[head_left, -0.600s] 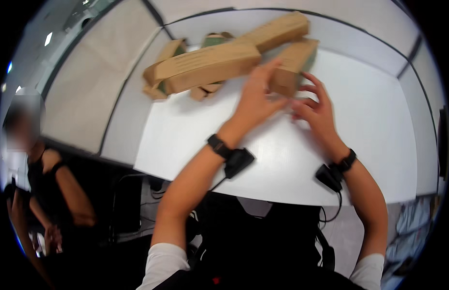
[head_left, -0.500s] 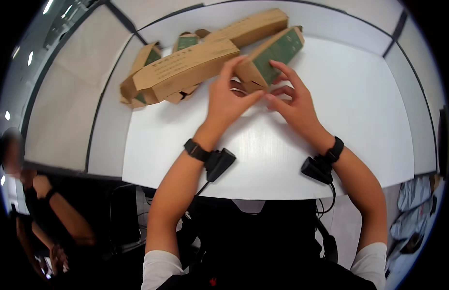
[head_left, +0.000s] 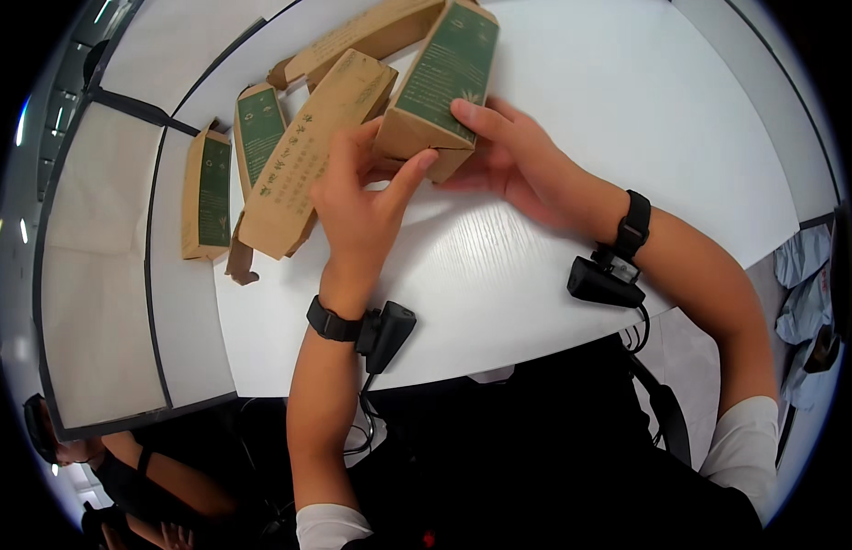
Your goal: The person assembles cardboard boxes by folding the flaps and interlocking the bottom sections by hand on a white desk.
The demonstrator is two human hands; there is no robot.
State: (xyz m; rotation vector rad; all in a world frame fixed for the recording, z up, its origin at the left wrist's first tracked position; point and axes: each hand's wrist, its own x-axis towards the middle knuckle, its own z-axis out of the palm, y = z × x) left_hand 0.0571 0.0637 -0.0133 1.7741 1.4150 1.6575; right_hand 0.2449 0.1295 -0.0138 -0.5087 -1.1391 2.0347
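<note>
Head view: five cartons [head_left: 442,78], two hands [head_left: 366,206].

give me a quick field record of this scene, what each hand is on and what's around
held thing: tan carton with green panel, tilted, near end lifted off the table
left hand: fingers on the carton's near end
right hand: fingers on the carton's right side
surface: white table
nearby: long tan carton beside the left hand; two smaller green-faced cartons further left
wrists: black bands, each with a small black device
</note>
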